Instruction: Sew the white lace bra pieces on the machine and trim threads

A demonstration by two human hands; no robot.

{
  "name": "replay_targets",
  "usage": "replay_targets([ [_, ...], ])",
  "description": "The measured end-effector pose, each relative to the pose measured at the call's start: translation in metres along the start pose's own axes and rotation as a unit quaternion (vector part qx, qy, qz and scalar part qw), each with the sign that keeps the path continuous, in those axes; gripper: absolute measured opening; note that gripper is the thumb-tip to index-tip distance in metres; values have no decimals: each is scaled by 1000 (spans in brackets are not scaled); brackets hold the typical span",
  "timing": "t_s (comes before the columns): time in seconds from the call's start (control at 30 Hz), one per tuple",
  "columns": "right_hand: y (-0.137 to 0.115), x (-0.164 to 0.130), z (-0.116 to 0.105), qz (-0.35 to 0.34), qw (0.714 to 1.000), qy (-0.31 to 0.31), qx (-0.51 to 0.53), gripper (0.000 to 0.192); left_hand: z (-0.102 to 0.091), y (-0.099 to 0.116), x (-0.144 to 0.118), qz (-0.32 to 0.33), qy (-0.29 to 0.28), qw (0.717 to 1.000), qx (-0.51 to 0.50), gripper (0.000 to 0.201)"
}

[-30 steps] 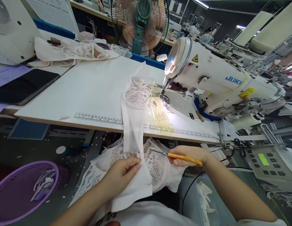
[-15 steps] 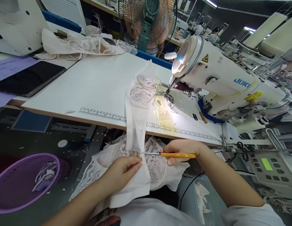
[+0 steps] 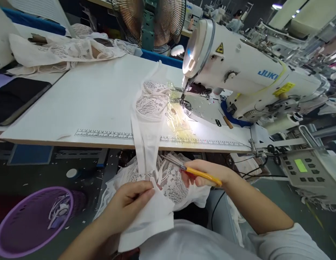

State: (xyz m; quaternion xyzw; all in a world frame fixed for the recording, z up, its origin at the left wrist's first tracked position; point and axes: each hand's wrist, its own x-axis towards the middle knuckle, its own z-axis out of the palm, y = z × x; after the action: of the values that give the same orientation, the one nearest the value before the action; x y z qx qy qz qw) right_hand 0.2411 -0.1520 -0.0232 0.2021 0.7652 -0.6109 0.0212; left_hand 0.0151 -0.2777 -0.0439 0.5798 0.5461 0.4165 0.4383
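Observation:
White lace bras [image 3: 175, 187] lie in a heap over my lap, and a strip of joined pieces runs up onto the table, where a lace cup [image 3: 149, 104] rests beside the sewing machine. My left hand [image 3: 135, 200] pinches a white bra band [image 3: 154, 213] between thumb and fingers, just below the table edge. In my right hand [image 3: 203, 173] are small scissors with orange handles [image 3: 204, 176]. Their metal blades point up and left, above the lace and apart from the pinched band. Part of the right fingers is hidden behind the handle.
A white sewing machine [image 3: 238, 68] with its lamp lit stands on the white table [image 3: 103, 97]. A fan [image 3: 150, 21] is behind. More bras [image 3: 67, 50] and a black tablet [image 3: 18, 97] lie left. A purple basket [image 3: 35, 249] stands on the floor; a control panel [image 3: 300, 166] is at right.
The scissors have come away from the white fabric, swinging from level to a tilt with the blades upward. My left hand keeps its pinch on the band. The whole view has shifted.

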Motion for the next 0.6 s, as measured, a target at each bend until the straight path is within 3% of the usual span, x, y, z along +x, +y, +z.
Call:
replay_targets([
  [0.07, 3, -2, 23, 2, 994, 36, 103, 62, -3, 4, -6, 52, 17, 999, 0, 17],
  [0.17, 6, -1, 60, 41, 965, 34, 258, 63, -6, 5, -14, 135, 38, 990, 31, 25],
  [0.27, 5, 0, 85, 47, 935, 71, 345, 40, -3, 5, -17, 203, -21, 974, 103, 34],
  [0.33, 4, -3, 93, 52, 933, 118, 336, 24, 2, 4, -15, 236, -69, 958, 147, 35],
  [0.43, 4, -13, 93, 62, 946, 202, 245, 20, 12, 7, -9, 220, -113, 955, 163, 27],
  [0.53, 3, -27, 83, 55, 951, 270, 137, 23, 15, 14, -1, 132, -146, 973, 124, 18],
  [0.6, 2, -34, 74, 32, 955, 283, 78, 23, 16, 19, 5, 61, -168, 979, 98, 20],
])
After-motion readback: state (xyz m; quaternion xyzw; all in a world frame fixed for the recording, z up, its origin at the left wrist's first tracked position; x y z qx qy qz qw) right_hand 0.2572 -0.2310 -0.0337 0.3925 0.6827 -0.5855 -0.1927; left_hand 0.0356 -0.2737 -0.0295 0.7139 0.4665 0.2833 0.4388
